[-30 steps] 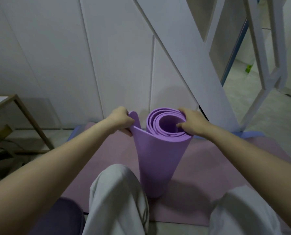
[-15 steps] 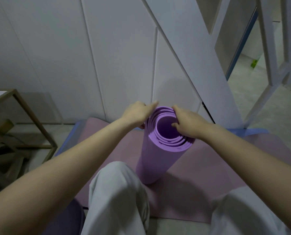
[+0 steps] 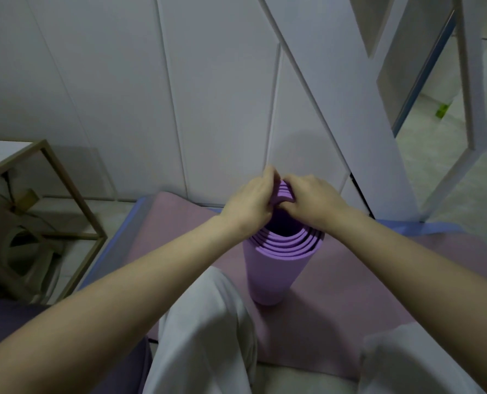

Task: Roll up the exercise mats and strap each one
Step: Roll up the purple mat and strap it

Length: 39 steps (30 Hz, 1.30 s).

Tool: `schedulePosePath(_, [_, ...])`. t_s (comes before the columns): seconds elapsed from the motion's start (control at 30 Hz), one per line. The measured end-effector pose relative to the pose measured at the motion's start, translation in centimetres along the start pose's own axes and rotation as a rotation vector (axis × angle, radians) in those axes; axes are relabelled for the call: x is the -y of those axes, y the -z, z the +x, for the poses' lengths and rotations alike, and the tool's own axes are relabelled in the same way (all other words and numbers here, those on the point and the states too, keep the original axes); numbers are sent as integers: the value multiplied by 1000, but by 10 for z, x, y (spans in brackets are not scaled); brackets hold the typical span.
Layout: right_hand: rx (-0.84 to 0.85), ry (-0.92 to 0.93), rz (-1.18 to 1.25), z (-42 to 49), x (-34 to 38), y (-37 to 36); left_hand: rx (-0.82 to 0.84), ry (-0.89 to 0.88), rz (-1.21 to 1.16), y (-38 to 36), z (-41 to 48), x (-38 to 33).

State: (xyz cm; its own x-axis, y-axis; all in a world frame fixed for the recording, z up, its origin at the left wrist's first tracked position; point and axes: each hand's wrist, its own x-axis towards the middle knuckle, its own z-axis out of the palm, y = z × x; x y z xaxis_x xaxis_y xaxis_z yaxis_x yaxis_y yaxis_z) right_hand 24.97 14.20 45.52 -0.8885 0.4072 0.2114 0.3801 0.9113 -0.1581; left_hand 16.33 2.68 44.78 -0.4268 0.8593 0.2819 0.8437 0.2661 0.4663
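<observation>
Tightening step: my left hand (image 3: 248, 207) and right hand (image 3: 311, 200) pinch the top coils of the upright rolled purple foam mat (image 3: 275, 270); next, I judge, calls for a strap.

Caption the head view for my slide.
Left hand and right hand grip the top of a rolled purple mat standing upright on a pink mat.

Rolled mat (image 3: 273, 275) violet; flat mat (image 3: 350, 282) dusty pink; trousers (image 3: 202, 336) pale grey; wall panels (image 3: 222, 95) white.
</observation>
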Motion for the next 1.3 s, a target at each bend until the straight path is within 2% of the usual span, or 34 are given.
schedulePosePath(0.27, [-175, -44, -32, 34, 46, -4, -313, -67, 189, 31, -1, 42])
schedulePosePath(0.47, [-195, -3, 33, 62, 102, -26, -373, 113, 197, 58, -20, 99])
schedulePosePath(0.63, [-26, 121, 70, 62, 148, -76, -194, 232, 229, 62, -67, 148])
schedulePosePath(0.8, [34, 304, -27, 58, 199, -96, -199, 290, 170, 78, -123, 187])
schedulePosePath(1.0, [83, 436, -89, 47, 238, -111, -105, 379, 180, 98, -176, 204])
schedulePosePath(1.07, [91, 468, -96, 41, 244, -115, -79, 496, 270, 97, -199, 206])
schedulePosePath(1.13, [98, 487, -98, 34, 247, -117, -4, 693, 369, 89, -230, 210])
schedulePosePath(1.23, [118, 509, -92, 23, 251, -120, 308, 985, 458, 66, -283, 217])
schedulePosePath(1.3, [134, 534, -93, 15, 252, -123, 461, 1061, 430, 51, -309, 217])
